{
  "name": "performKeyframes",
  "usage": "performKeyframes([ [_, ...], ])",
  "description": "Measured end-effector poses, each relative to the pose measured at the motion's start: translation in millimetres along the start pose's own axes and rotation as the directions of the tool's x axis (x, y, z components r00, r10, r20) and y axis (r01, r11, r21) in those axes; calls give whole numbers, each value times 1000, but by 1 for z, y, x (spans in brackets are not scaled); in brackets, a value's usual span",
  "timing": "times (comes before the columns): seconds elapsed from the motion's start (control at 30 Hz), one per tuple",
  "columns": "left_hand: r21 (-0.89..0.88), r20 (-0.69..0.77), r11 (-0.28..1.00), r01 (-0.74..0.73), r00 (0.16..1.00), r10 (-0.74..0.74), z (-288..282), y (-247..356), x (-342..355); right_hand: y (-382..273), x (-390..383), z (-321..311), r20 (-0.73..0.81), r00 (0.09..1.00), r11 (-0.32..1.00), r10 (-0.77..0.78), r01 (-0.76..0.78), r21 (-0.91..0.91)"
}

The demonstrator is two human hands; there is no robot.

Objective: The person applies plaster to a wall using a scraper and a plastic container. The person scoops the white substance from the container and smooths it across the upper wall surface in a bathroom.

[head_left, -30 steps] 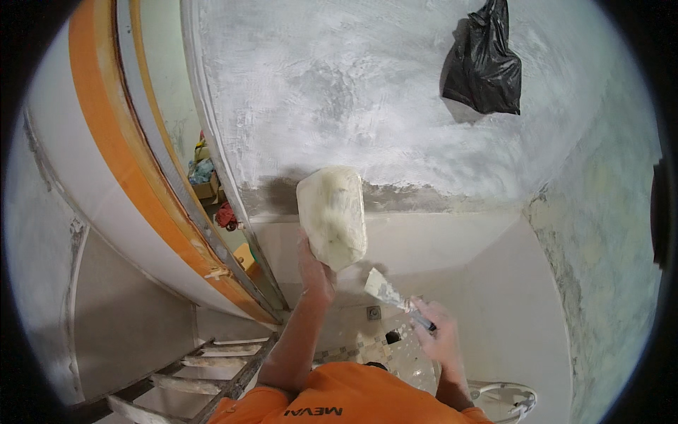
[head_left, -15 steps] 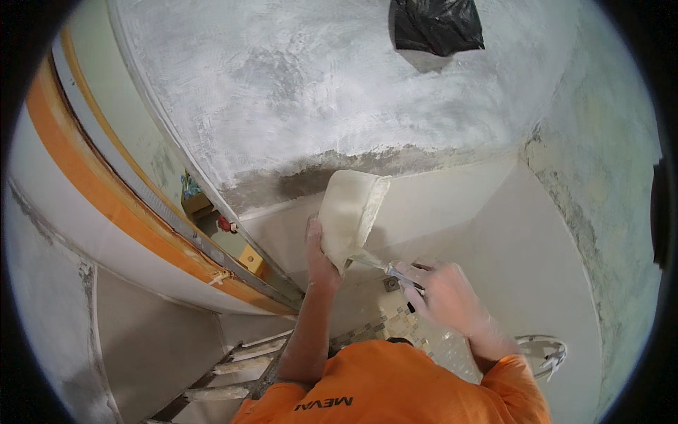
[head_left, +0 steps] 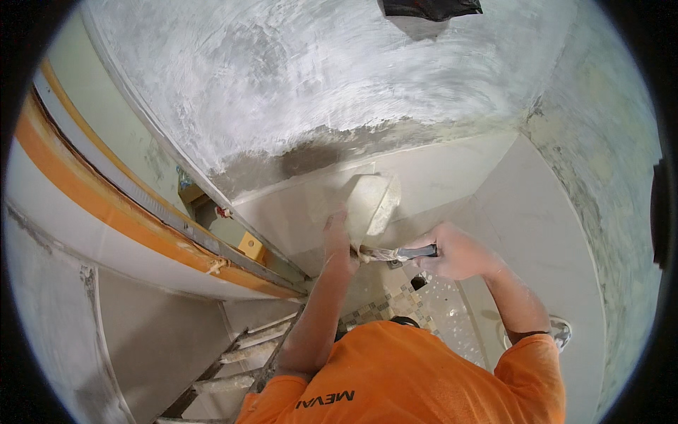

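Note:
My left hand is closed on a wide, plaster-coated putty knife, whose pale broad blade is tilted up in front of the wall. My right hand grips the dark handle of a narrow putty knife. The narrow knife points left, and its smeared metal blade meets the lower part of the wide one, close to my left fingers. Motion blurs the wide blade and part of my left hand. Pale dust covers both hands.
Ahead stands a wall with fresh whitish plaster above large pale tiles. Black plastic hangs on it. A ladder stands at lower left, beside an orange-edged frame. Mosaic flooring lies below.
The wide knife has moved slightly right and turned. The narrow knife has swung from slanting to nearly level, and my right hand has risen. The view has tipped down a little.

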State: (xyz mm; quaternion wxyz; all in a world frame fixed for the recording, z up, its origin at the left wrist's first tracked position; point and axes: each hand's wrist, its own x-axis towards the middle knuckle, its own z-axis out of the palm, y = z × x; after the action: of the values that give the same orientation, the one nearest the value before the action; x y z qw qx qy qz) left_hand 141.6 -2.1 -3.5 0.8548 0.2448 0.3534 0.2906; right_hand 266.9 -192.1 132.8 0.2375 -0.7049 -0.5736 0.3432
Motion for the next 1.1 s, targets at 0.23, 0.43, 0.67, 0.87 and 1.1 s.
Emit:
performKeyframes([
  [0.23, 15, -24, 992, 127, 992, -126, -12, -16, 24, 50, -2, -2, 15, 1000, 991, -19, 16, 134],
  [0.43, 19, 185, 1000, -20, 983, 16, -62, -31, 52, 83, -22, -2, 42, 983, 724, 179, -161, 670],
  [0.67, -263, 132, 961, 90, 990, -56, -34, 21, -21, 105, -7, 45, -181, 971, 18, 153, 181, 983],
  [0.87, -253, 90, 966, -43, 994, 68, -62, 49, -36, 87, 45, 53, -211, 947, 222, 244, 157, 962],
  [1.1, -218, 116, 954, -208, 965, 237, -101, 71, -53, 53, 117, 64, -466, 780, 544, 419, 196, 816],
])
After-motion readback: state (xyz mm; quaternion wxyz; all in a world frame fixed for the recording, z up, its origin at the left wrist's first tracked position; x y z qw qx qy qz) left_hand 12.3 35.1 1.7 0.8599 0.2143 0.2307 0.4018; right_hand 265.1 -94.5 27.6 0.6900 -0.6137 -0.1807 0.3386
